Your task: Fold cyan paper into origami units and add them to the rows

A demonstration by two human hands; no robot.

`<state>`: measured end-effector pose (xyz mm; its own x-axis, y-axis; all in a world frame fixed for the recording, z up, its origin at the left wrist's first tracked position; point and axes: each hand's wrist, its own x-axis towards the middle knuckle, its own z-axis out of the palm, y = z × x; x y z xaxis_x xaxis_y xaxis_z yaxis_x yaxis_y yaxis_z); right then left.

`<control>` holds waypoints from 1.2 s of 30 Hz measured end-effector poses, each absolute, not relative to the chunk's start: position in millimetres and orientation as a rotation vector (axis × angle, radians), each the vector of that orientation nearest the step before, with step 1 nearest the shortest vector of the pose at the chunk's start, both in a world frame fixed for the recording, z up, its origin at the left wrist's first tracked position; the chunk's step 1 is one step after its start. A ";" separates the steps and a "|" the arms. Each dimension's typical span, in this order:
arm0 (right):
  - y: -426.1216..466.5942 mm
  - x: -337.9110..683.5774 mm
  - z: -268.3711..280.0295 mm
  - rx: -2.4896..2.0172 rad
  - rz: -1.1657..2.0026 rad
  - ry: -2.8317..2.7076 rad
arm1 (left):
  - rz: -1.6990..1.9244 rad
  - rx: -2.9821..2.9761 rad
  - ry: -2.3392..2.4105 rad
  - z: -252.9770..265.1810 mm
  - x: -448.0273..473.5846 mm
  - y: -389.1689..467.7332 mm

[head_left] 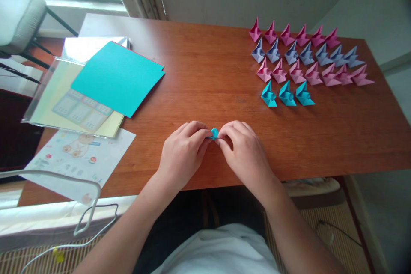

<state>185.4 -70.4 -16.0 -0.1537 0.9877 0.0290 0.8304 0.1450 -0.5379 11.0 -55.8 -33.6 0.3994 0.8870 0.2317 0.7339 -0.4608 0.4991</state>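
Between my hands is a small piece of folded turquoise paper [215, 134], mostly covered by my fingers. My left hand [187, 147] pinches its left side, and my right hand [241, 147] pinches its right side. Both hands are close to the front edge of the wooden table [205, 72]. Beyond my right hand stand three turquoise origami pieces [287, 95] in a row. Behind them run rows of light pink origami pieces [296, 72], lilac origami pieces [291, 54] and dark pink origami pieces [287, 36], several in each row.
At the left, turquoise paper sheets [118, 77] overlap a clear packet of yellow paper [61, 90]. A printed sheet with a bear [105, 154] lies nearer me. A white metal frame [64, 174] and a white cable [64, 246] are at lower left; a chair [22, 17] stands beyond.
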 end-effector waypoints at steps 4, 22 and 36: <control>-71.7 187.8 -18.1 -1.729 0.556 -2.030 | 0.639 2.332 1.433 -31.5 11.8 -55.2; -82.8 182.9 -19.8 -1.810 0.462 -1.984 | 0.645 2.314 1.484 -34.1 13.2 -58.5; -71.1 186.1 -23.4 -1.327 0.985 -1.503 | 0.926 1.854 1.359 -26.2 11.3 -58.3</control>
<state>186.1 -71.1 -23.4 -0.0457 0.9932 0.1067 0.2986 0.1155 -0.9474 11.3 -58.3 -26.2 0.2128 0.9635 0.1625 0.5031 -0.2506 0.8271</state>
